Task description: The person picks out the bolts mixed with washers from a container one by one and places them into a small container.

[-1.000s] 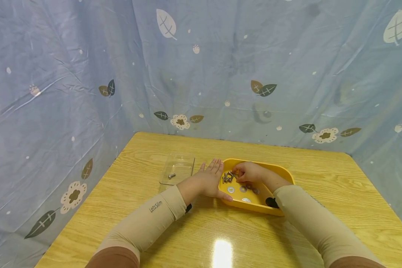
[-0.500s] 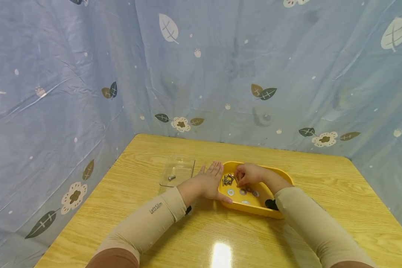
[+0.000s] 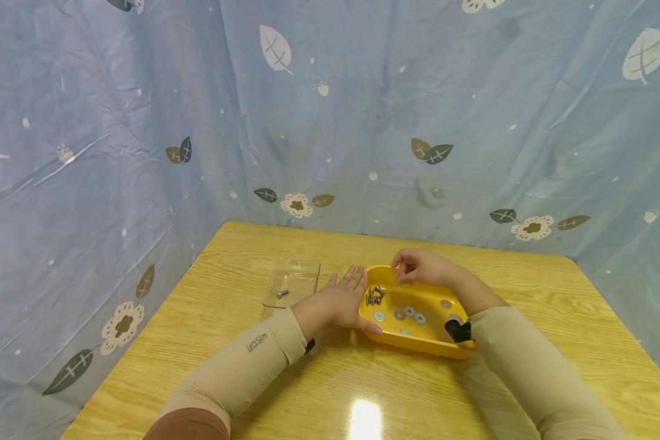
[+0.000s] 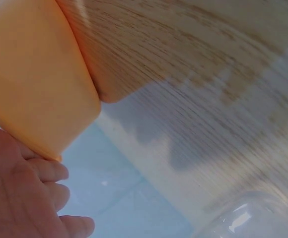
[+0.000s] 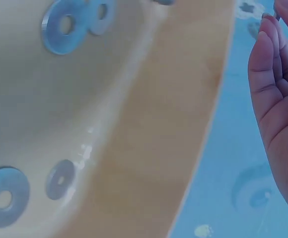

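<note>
My left hand (image 3: 343, 304) lies with straight fingers against the left end of a yellow tray (image 3: 418, 346), its thumb at the front rim. In the left wrist view those fingers (image 4: 54, 170) touch the tray's outer wall. Above the tray's back rim, my right hand (image 3: 426, 267) pinches a slim metal screw (image 3: 395, 273) between thumb and fingertips; only a bit of it shows in the right wrist view. A small heap of screws (image 3: 374, 296) lies at the tray's left end. Several flat washers (image 3: 409, 311) are spread over the tray floor.
Left of the tray stands a clear plastic box (image 3: 302, 266) with one screw (image 3: 283, 293) in it. Both are on a wooden table (image 3: 286, 391). A patterned blue curtain (image 3: 352, 122) hangs behind and at the sides.
My right hand has risen from the tray floor to above the back rim, carrying the screw. More washers show at the tray's right end. The left hand has stayed put.
</note>
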`<act>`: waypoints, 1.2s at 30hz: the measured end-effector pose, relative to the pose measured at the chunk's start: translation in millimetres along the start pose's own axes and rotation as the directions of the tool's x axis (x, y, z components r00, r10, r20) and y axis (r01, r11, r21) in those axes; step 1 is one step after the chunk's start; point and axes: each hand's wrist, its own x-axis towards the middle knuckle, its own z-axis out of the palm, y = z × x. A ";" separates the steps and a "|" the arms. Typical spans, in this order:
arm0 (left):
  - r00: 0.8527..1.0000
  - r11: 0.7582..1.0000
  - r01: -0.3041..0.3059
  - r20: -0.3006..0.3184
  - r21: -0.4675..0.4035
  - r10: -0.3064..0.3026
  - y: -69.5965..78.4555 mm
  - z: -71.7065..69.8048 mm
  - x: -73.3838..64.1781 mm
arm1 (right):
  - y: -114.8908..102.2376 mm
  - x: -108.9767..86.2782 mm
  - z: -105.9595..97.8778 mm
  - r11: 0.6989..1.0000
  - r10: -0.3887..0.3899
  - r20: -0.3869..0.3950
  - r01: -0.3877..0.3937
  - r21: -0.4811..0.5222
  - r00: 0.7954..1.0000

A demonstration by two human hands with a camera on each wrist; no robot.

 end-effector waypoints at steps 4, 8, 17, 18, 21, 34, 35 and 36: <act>1.000 1.000 -0.004 -0.008 -0.002 0.004 -0.3 0.8 0.2 | -2.6 -6.0 -8.9 0.999 -0.011 -0.027 0.012 0.037 1.000; 1.000 1.000 -0.006 -0.006 0.008 0.006 -0.6 2.2 0.8 | -5.7 -13.3 -14.9 0.996 -0.005 -0.072 0.012 0.091 0.997; 1.000 1.000 -0.012 -0.007 0.008 0.012 -1.0 1.4 -1.1 | -8.8 -26.2 -23.9 0.965 0.054 -0.147 -0.014 0.263 0.988; 1.000 1.000 -0.012 -0.009 0.013 0.013 -0.9 1.3 -1.2 | -9.0 -27.0 -24.8 0.965 0.049 -0.156 -0.007 0.262 0.987; 1.000 1.000 -0.016 -0.014 0.019 0.016 -0.8 1.0 -1.2 | -10.6 -28.7 -26.7 0.966 0.040 -0.177 0.007 0.258 0.983; 0.998 1.000 -0.024 -0.059 -0.019 0.023 -25.4 -8.4 -11.5 | -12.6 -31.0 -30.6 0.969 0.057 -0.194 -0.007 0.247 0.979; 0.998 1.000 -0.015 -0.066 -0.027 0.013 -29.8 -10.5 -13.8 | -12.5 -30.5 -31.0 0.969 0.056 -0.193 -0.007 0.248 0.979; 0.997 0.999 -0.004 -0.074 -0.035 0.002 -34.5 -12.2 -16.1 | -12.7 -30.1 -31.2 0.969 0.054 -0.194 -0.004 0.245 0.980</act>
